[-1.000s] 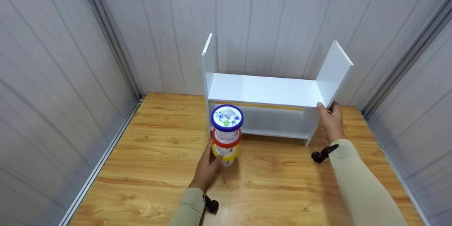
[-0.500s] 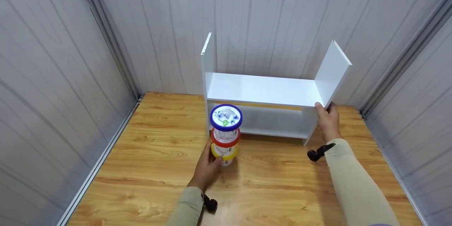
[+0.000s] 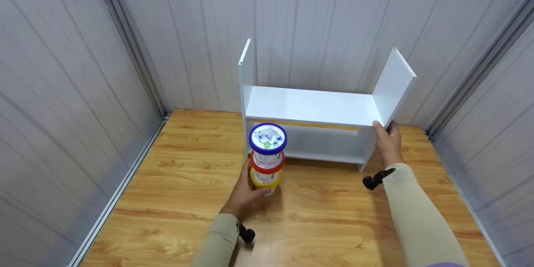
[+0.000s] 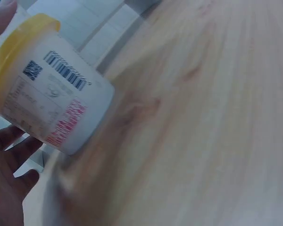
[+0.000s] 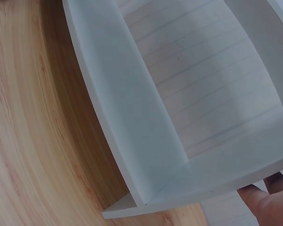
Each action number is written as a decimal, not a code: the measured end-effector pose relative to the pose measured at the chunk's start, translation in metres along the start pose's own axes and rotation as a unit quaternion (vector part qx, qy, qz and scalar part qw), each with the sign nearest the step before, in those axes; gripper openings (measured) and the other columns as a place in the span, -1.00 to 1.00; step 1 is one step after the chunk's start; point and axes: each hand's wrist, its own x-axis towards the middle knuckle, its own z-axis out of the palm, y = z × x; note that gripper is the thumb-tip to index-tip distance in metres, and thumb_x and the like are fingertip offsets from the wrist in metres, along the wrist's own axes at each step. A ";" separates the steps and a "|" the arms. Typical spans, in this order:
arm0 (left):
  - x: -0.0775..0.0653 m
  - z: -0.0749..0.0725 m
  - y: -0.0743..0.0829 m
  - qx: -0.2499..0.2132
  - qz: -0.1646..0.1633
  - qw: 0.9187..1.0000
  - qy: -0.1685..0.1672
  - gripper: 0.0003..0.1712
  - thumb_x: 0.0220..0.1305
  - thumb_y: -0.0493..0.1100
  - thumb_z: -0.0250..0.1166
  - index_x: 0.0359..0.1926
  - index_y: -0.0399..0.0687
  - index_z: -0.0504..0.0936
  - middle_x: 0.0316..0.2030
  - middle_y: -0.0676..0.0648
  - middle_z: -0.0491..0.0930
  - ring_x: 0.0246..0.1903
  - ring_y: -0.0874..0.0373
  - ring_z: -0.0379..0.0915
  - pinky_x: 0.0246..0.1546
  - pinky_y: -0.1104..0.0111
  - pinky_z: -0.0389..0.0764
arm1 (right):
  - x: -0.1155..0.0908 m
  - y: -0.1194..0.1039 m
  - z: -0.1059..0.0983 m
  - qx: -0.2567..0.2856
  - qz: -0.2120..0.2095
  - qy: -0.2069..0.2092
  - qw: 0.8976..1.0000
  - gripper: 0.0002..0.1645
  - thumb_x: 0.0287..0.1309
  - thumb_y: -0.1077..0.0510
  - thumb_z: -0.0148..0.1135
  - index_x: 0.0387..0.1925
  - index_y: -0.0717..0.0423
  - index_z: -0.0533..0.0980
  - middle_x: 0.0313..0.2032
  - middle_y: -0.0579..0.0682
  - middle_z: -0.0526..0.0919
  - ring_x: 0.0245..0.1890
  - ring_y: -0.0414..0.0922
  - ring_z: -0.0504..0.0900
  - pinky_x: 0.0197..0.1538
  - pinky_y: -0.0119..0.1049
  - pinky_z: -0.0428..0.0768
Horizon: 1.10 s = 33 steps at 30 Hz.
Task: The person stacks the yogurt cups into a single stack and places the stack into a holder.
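A stack of three white tubs with blue, red and yellow lids stands upright in front of the shelf's left side. Topmost is the blue-lidded tub (image 3: 268,138); below it sits the red-lidded tub (image 3: 267,162). My left hand (image 3: 245,190) curls round the yellow-lidded tub (image 4: 56,94) at the bottom, fingers on its left and far side, thumb across its lower front. A barcode and red print show on that tub in the left wrist view. My right hand (image 3: 388,139) grips the right side panel of the white two-tier shelf (image 3: 313,106), thumb on the front edge, fingers outside.
The wooden tabletop (image 3: 179,200) bears the shelf and tubs. Panelled walls (image 3: 292,29) enclose it at the back and sides. A purple edge (image 3: 448,265) shows at the bottom right. Black wrist cameras hang under both sleeves.
My left thumb has slid from the yellow lid's edge down and right across the bottom tub's lower front. The left wrist has shifted slightly left. The tubs and shelf stay put.
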 end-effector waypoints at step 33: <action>0.019 0.008 0.009 0.003 -0.011 0.998 -0.055 0.29 -0.17 0.08 0.70 0.49 0.54 0.05 0.29 0.20 0.42 0.27 0.08 0.37 0.41 -0.09 0.24 | 0.006 0.008 0.008 0.074 0.036 0.004 0.997 -0.05 0.47 -0.09 0.05 0.63 -0.06 -0.22 0.61 0.03 -0.14 0.57 -0.01 -0.08 0.57 -0.08 -0.06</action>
